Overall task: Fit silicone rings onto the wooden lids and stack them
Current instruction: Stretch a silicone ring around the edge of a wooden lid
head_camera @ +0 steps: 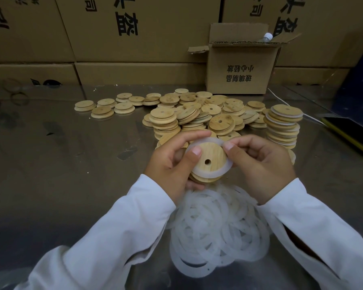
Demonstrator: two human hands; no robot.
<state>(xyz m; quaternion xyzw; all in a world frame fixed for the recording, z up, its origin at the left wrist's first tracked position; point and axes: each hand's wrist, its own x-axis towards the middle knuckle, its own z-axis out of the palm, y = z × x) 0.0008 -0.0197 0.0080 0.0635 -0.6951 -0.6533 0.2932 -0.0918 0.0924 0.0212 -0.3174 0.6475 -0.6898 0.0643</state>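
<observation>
Two hands hold a round wooden lid (pixel 213 153) with a small hole. The fingers of the left hand (pixel 170 166) curl round its edge; the fingers of the right hand (pixel 262 164) pinch a soft white ring (pixel 197 171) onto it. Below the lid lie floppy white rings (pixel 214 227). Behind the lid, wooden lids (pixel 197 114) pile on the shiny worktop (pixel 71 153).

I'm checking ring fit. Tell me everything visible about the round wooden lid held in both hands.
The round pale wooden lid is a stepped disc with a centre hole, tilted above a pile of translucent silicone rings. One white silicone ring encircles its raised step. The left hand grips its edge; right hand pinches the ring.
</observation>
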